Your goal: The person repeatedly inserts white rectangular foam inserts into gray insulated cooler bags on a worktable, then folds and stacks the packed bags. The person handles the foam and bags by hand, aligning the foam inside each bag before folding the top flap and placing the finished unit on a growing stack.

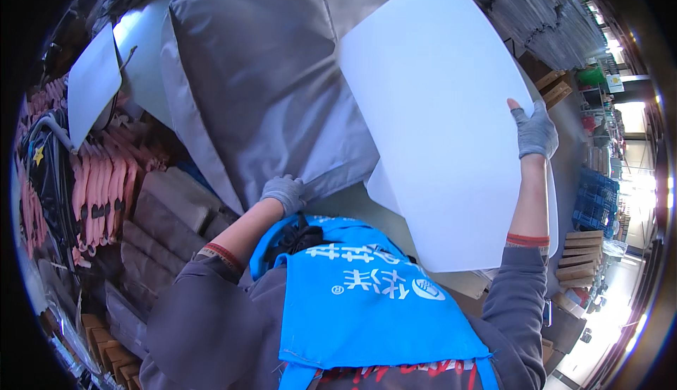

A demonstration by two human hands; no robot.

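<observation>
My left hand (285, 194), in a grey glove with bare fingertips, holds the hemmed near edge of a large grey fabric cover (270, 83) spread on the table before me. In my right hand (535, 130), gloved the same way, is the right edge of a big white board (433, 125) with rounded corners; the thumb lies on its upper face. The board's left corner overlaps the fabric. Part of another white sheet (385, 189) shows beneath it. Whether the board's corner is inside the fabric or only against it, I cannot tell.
Pink hangers (106, 189) and folded brown fabric pieces (164, 236) are at the left, below a tilted white panel (95, 88). Stacked grey sheets (534, 14) lie at the upper right. Blue plastic crates (596, 202) and stacked cardboard pieces (579, 258) stand at the right.
</observation>
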